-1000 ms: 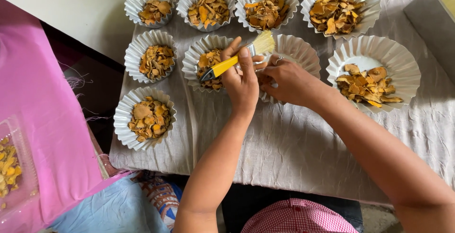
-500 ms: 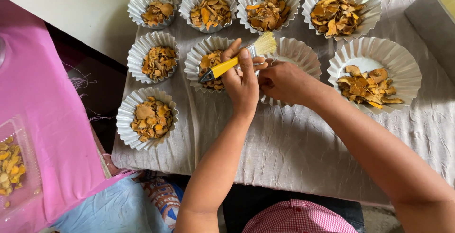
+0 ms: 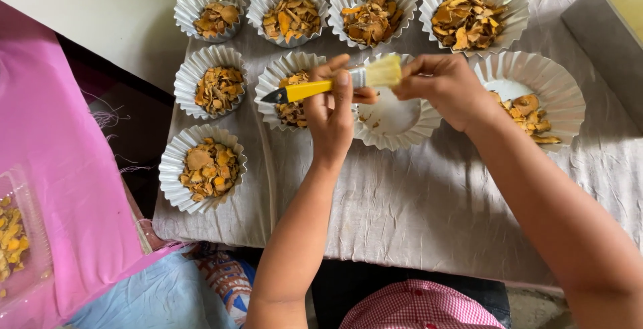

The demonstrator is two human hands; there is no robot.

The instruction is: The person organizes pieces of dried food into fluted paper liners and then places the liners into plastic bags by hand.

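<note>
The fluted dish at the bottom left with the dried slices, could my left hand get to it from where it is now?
Probably yes: the left hand holds the yellow-handled brush, but nothing lies between it and that dish.

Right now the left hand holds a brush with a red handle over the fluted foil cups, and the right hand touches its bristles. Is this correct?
Not quite: the head view shows the brush has a yellow handle, not red. The left hand does hold it over the fluted foil cups, and the right hand touches its bristles.
</note>
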